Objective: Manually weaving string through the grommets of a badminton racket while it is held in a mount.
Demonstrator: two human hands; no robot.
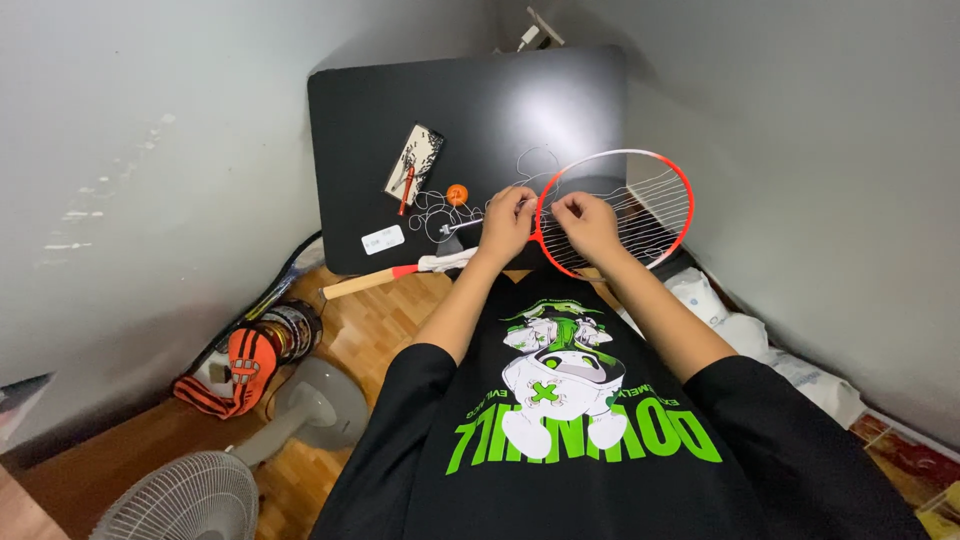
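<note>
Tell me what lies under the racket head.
Under the racket head the black table shows through the open, partly strung frame. Both hands, left and right, cover its near-left edge, so what lies below there is hidden.

Light from above puts a soft white glare on the black surface (480, 110). The walls are evenly grey, with dim corners and a darker floor. Wide-lens bending curves the edges; the centre stays sharp.
</note>
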